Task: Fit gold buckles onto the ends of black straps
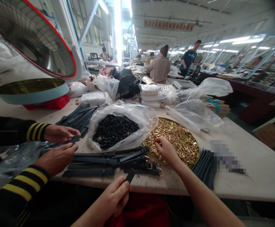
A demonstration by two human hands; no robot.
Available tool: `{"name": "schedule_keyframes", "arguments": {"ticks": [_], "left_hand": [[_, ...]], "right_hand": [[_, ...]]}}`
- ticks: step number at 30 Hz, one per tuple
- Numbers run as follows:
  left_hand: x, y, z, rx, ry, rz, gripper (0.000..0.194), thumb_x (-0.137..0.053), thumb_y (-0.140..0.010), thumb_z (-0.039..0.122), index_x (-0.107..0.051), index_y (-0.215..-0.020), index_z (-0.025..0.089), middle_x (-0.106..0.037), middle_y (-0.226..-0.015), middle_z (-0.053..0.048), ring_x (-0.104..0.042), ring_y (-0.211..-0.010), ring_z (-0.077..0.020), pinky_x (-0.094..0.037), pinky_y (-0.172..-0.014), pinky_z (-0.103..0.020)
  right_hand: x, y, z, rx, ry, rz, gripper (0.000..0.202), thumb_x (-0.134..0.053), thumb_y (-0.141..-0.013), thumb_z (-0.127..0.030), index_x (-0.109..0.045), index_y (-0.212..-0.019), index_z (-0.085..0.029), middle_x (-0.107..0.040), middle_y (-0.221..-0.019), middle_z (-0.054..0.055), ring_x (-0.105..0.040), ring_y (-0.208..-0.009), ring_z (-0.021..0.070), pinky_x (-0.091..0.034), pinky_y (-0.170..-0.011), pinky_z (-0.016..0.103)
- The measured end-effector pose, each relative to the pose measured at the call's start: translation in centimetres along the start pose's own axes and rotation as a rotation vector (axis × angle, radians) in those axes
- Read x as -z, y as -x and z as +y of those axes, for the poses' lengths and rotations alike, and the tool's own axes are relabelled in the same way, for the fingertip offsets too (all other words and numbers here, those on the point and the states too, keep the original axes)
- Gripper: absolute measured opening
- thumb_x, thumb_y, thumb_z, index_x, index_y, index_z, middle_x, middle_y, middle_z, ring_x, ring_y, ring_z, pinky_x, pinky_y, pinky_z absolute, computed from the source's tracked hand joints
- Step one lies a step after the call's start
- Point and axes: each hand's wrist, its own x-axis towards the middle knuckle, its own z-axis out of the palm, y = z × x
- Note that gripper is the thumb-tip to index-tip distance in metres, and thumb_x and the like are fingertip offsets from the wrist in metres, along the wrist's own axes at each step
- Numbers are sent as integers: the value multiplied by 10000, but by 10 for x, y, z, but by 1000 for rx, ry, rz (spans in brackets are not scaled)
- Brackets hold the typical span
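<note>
My left hand (118,194) is closed around a dark strap (130,175) near the table's front edge, with the strap's end sticking up past the thumb. Over the left part of a round tray (198,157) of gold buckles (180,138), my right hand (167,149) has its fingers bent together; whether a buckle is between the fingertips is too small to tell. Dark belts (104,162), some with gold buckles at their right ends, lie in front of a clear plastic bag (149,115) of black loops (114,129). More dark straps (206,167) are bunched right of the tray.
At the left, a co-worker's two hands (59,154) in striped sleeves hold a dark strip. Behind them stand a fan (38,41), a blue-rimmed round tray (33,97) on a red base and a pile of straps (77,116). Plastic-wrapped packs (150,94) and people (160,66) are farther back.
</note>
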Motion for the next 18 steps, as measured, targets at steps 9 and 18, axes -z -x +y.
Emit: {"name": "schedule_keyframes", "arguments": {"ticks": [9,18], "left_hand": [[7,-17,9,-13,-43,6,529,-461,-697,686,-460,-785,165,-350,-377,108,-231,-292,-32,-122,-317,-175],[-5,-11,13,-65,-59,-9,548,-451,-680,708,-440,-777,170,-323,-358,116,-211,-281,-31,-105,-303,-178]], "right_hand": [[-27,-53,2,63,352,-198,153,-518,-800,-257,-620,-892,-189,-621,-872,74,-567,-821,199,-357,-684,273],[-23,-53,0,32,495,-214,216,-499,-809,-201,-566,-1011,-164,-625,-939,96,-581,-859,199,-354,-681,259]]}}
